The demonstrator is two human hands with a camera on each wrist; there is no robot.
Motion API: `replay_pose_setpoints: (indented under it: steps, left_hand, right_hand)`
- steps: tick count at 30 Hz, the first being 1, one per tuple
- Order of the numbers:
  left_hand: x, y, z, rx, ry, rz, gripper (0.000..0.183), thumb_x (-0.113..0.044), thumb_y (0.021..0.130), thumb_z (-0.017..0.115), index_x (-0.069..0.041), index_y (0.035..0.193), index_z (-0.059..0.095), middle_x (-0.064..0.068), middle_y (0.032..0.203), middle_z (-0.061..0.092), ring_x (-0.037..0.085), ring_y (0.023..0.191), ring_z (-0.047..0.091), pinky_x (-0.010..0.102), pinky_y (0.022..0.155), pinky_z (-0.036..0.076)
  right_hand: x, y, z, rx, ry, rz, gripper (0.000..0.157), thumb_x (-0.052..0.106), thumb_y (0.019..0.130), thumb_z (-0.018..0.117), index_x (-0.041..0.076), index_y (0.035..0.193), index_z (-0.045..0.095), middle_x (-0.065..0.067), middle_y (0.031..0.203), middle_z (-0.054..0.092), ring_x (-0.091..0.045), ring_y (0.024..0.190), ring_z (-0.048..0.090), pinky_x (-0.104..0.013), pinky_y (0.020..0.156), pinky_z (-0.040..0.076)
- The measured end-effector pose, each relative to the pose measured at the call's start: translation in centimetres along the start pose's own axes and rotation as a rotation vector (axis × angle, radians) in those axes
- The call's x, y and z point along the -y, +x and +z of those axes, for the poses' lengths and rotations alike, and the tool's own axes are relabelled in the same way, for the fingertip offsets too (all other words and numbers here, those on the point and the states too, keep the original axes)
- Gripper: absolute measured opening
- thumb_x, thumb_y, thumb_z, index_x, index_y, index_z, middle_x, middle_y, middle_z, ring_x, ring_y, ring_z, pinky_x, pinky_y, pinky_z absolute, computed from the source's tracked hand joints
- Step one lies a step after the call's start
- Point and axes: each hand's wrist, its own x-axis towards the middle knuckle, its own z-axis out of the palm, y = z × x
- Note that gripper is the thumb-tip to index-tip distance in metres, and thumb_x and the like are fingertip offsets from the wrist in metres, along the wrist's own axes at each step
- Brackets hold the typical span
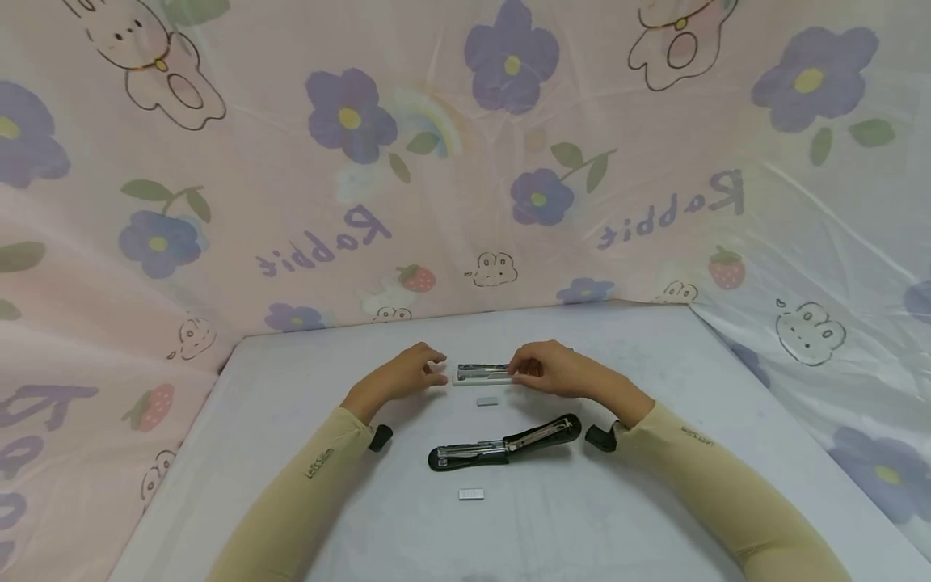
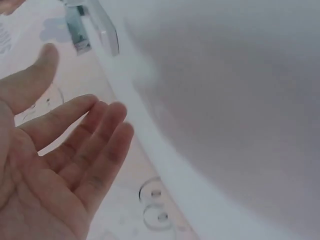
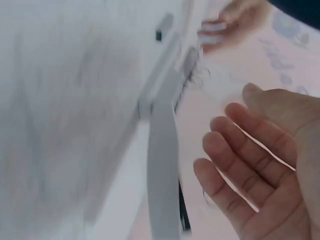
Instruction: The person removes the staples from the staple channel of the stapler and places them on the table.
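Note:
A white stapler [image 1: 476, 381] lies opened out on the table between the two hands, its metal magazine showing. Just left of its end is the left hand [image 1: 407, 372], fingers apart with nothing held; the left wrist view shows its bare palm. Across the stapler's right part in the head view comes the right hand [image 1: 556, 369], hiding that part. In the right wrist view its relaxed fingers [image 3: 225, 155] stand apart from the white stapler [image 3: 164, 170]. A small strip of staples [image 1: 487, 401] lies in front of this stapler.
Nearer the person, a black stapler [image 1: 465, 457] lies unfolded on the white table [image 1: 364, 525]. Another strip of staples [image 1: 471, 494] is in front of it. Patterned cloth [image 1: 451, 186] hangs behind and along the sides of the table.

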Motion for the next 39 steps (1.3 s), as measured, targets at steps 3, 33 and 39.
replay_pose_setpoints:
  steps: [3, 33, 39]
  left_hand:
    - [0.8, -2.2, -0.6, -0.045, 0.013, 0.020, 0.055, -0.032, 0.108, 0.069, 0.000, 0.151, 0.058, 0.018, 0.147, 0.057, 0.035, 0.132, 0.061, 0.052, 0.111, 0.049]
    - [3.0, -16.3, 2.1, -0.222, 0.337, -0.051, 0.116, -0.075, 0.081, 0.079, -0.005, 0.164, 0.039, 0.030, 0.170, 0.030, 0.057, 0.156, 0.024, 0.084, 0.116, 0.015]
    - [2.7, -16.2, 2.3, -0.258, 0.338, -0.004, 0.109, -0.075, 0.086, 0.075, -0.006, 0.164, 0.041, 0.029, 0.169, 0.032, 0.054, 0.157, 0.025, 0.082, 0.118, 0.015]
  right_hand:
    - [-0.2, -1.9, -1.5, -0.072, -0.014, 0.017, 0.017, 0.013, 0.102, 0.075, 0.006, 0.118, 0.075, 0.005, 0.104, 0.072, -0.011, 0.090, 0.065, -0.040, 0.082, 0.059]
    - [-0.9, -14.0, 1.3, -0.131, -0.253, 0.276, 0.099, 0.064, 0.095, 0.073, 0.025, 0.172, 0.025, -0.017, 0.177, 0.019, -0.051, 0.162, 0.008, -0.067, 0.126, -0.013]
    - [-0.6, -14.2, 1.2, -0.118, -0.243, 0.295, 0.099, 0.066, 0.094, 0.073, 0.021, 0.171, 0.029, -0.020, 0.176, 0.021, -0.052, 0.161, 0.010, -0.072, 0.125, -0.006]
